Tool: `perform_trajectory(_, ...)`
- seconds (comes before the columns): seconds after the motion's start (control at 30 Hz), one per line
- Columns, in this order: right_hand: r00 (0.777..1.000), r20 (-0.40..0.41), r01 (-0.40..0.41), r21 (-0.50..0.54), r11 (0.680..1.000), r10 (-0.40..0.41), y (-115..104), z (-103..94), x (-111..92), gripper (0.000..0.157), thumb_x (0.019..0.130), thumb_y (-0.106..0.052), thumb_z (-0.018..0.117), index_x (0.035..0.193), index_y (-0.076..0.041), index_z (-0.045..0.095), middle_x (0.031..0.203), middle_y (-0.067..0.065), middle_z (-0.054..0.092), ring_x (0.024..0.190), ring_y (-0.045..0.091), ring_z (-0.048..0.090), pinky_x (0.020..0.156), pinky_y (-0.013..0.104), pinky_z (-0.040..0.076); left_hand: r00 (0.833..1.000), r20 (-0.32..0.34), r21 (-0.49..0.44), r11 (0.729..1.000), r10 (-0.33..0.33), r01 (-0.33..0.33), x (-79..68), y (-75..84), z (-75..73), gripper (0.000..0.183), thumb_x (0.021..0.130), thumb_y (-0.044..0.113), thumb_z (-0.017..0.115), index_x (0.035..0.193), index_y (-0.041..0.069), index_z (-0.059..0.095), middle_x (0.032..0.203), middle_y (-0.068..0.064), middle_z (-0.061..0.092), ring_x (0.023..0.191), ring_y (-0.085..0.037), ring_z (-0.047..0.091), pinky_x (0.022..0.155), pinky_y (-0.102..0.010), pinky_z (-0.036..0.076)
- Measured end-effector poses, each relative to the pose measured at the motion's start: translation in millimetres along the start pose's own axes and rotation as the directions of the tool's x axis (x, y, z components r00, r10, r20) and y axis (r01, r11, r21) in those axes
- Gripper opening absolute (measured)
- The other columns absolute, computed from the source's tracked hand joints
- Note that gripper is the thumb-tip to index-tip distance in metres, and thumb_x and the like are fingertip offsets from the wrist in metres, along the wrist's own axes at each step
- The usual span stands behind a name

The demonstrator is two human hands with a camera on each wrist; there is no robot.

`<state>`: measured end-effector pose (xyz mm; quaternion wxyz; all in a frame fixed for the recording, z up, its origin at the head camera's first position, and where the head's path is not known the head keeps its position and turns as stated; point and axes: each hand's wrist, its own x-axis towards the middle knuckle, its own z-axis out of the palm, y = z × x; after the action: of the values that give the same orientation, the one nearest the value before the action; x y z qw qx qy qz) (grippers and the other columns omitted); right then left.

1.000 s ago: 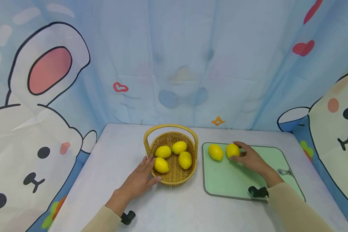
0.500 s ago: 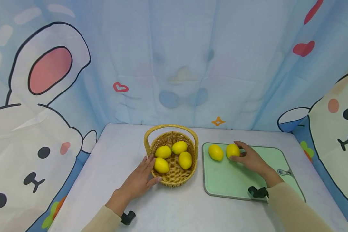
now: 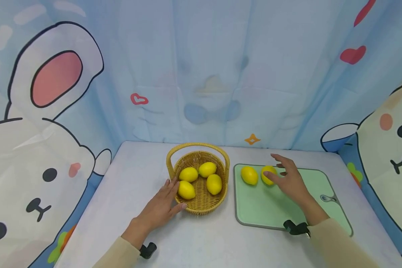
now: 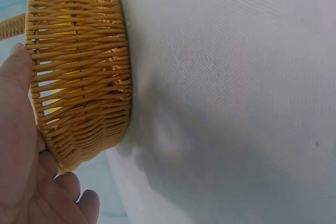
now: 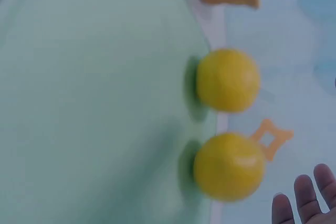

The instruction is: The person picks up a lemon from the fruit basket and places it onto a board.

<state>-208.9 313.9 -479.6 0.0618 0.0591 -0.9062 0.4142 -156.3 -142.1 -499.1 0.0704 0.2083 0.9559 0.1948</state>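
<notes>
My left hand touches the near-left rim of a round wicker basket, fingers extended and thumb spread along its front. In the left wrist view, the woven wall of the basket lies beside the thumb and fingers. Several yellow lemons sit inside. My right hand hovers over a light green cutting board, thumb and fingers spread apart, holding nothing. Just left of it lies a lemon, partly covered by the thumb. Another lemon lies beside that one. Both lemons also show in the right wrist view.
The basket's arched handle rises above the rim. A white table bears the basket and the board. A light blue curtain with cartoon animals stands behind and at the sides.
My right hand has let go of the lemon on the board, lifted off it and spread its fingers. The left hand stays at the basket.
</notes>
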Motion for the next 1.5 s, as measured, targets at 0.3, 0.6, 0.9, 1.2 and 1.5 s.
perform_trajectory(0.3,0.984,-0.096,0.168,0.198,0.966,-0.151,-55.8,28.1,-22.9,0.065,0.098,-0.010,0.076,0.156,-0.017,0.047,0.149,0.000,0.052,0.121,0.004,0.052,0.099,0.012,0.046,1.000,-0.003,0.004,1.000,-0.004,0.004,-0.8,-0.3,-0.6,0.092,0.104,0.068,0.044,0.169,0.009,0.020,0.178,-0.006,0.009,0.165,-0.028,0.009,0.133,-0.049,0.020)
perform_trajectory(0.6,0.928,-0.059,0.362,0.371,0.855,-0.367,-112.9,57.3,-35.2,0.061,0.093,0.009,0.073,0.148,-0.007,0.052,0.142,-0.002,0.054,0.119,0.008,0.055,0.100,0.015,0.049,1.000,0.001,0.012,1.000,0.005,-0.005,0.4,1.0,-1.3,0.091,0.106,0.067,0.044,0.169,0.007,0.019,0.178,-0.009,0.010,0.165,-0.031,0.011,0.133,-0.049,0.021)
perform_trajectory(0.9,0.905,0.234,0.257,0.363,0.896,-0.355,-135.0,117.0,-13.8,0.056,0.099,-0.014,0.076,0.149,-0.023,0.053,0.150,0.007,0.053,0.126,0.022,0.056,0.102,0.051,0.056,1.000,-0.002,0.008,1.000,0.001,0.000,0.0,2.3,-2.9,0.091,0.105,0.065,0.047,0.169,0.006,0.020,0.178,-0.008,0.010,0.165,-0.031,0.011,0.133,-0.049,0.021)
perform_trajectory(1.2,0.846,0.476,0.116,0.272,0.955,-0.239,-136.3,163.0,13.7,0.062,0.101,-0.019,0.073,0.157,-0.017,0.048,0.155,0.014,0.053,0.139,0.039,0.053,0.110,0.061,0.050,1.000,0.001,0.023,1.000,0.007,-0.007,0.1,1.4,-1.2,0.092,0.105,0.067,0.046,0.169,0.006,0.019,0.178,-0.009,0.011,0.165,-0.029,0.011,0.132,-0.049,0.022)
perform_trajectory(1.5,0.824,0.527,0.103,0.217,0.971,-0.205,-138.6,188.5,24.3,0.066,0.098,-0.018,0.074,0.159,-0.014,0.047,0.154,0.011,0.057,0.142,0.030,0.055,0.118,0.053,0.046,0.999,0.017,0.164,0.986,0.028,-0.031,0.9,0.8,-2.3,0.092,0.107,0.069,0.035,0.169,0.004,0.017,0.178,-0.013,0.012,0.165,-0.029,0.010,0.133,-0.049,0.021)
